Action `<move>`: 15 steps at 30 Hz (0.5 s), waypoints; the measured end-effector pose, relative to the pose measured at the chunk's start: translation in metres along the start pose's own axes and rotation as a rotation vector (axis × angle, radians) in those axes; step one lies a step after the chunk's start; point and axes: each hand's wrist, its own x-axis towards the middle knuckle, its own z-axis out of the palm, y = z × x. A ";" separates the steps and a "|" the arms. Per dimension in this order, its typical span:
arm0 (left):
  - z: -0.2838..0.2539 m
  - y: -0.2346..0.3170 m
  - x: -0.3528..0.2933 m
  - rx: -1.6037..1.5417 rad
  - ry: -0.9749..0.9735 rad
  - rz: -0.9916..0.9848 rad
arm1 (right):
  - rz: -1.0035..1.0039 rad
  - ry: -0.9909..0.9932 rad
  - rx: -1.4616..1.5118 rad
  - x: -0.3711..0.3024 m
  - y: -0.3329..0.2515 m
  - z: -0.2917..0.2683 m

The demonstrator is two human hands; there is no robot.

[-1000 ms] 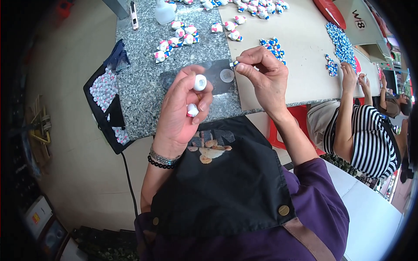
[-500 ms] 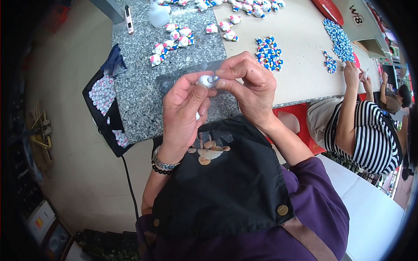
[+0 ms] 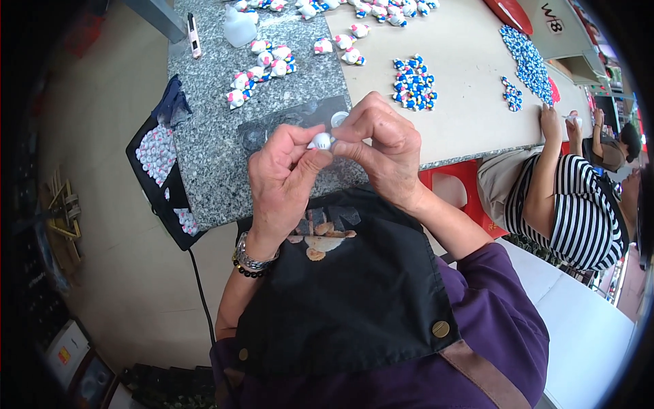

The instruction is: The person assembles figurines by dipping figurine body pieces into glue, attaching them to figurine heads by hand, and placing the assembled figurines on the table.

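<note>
Above the granite tabletop, my left hand (image 3: pixel 283 174) pinches a small white figurine head (image 3: pixel 321 141) with pointed ears between thumb and fingers. Close against its right side is my right hand (image 3: pixel 385 146), thumb and forefinger pressed together. What sits between those right fingertips is too small to make out. Just behind the hands, a small round white dish (image 3: pixel 338 118) shows partly on a dark translucent mat (image 3: pixel 255 129). Beyond the mat stand several finished-looking figurines (image 3: pixel 262 68) with white heads, pink bows and blue bodies.
At the left edge lies a black cloth-lined tray (image 3: pixel 155 153) of small white heads. A clear squeeze bottle (image 3: pixel 240 27) and a pen-like cutter (image 3: pixel 194 35) stand far left. Blue-and-white bodies (image 3: pixel 414 83) are grouped at right. A co-worker in a striped shirt (image 3: pixel 587 211) works beside a red chair (image 3: pixel 453 187).
Both hands have moved slightly down and left, and the white head has turned between my fingers, its pointed ears now showing. The round white dish behind them has come into sight.
</note>
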 end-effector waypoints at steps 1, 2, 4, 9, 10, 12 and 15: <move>-0.001 0.001 0.001 0.015 -0.023 -0.008 | -0.022 -0.035 -0.007 0.001 0.000 -0.002; -0.003 0.003 0.003 0.014 -0.030 -0.006 | -0.022 -0.030 -0.012 0.002 0.001 -0.003; -0.005 0.006 0.006 0.049 -0.057 -0.015 | -0.071 -0.091 -0.033 0.005 0.003 -0.006; -0.017 0.009 0.019 -0.059 -0.067 -0.096 | -0.141 -0.147 -0.148 0.020 -0.004 -0.009; -0.025 0.009 0.021 -0.059 -0.070 -0.093 | -0.142 -0.145 -0.150 0.025 -0.002 -0.014; -0.045 0.007 0.019 0.087 0.050 -0.087 | 0.077 -0.010 -0.225 0.035 0.009 -0.030; -0.069 0.003 0.024 0.176 0.182 -0.098 | 0.001 -0.036 -0.931 0.052 0.053 -0.077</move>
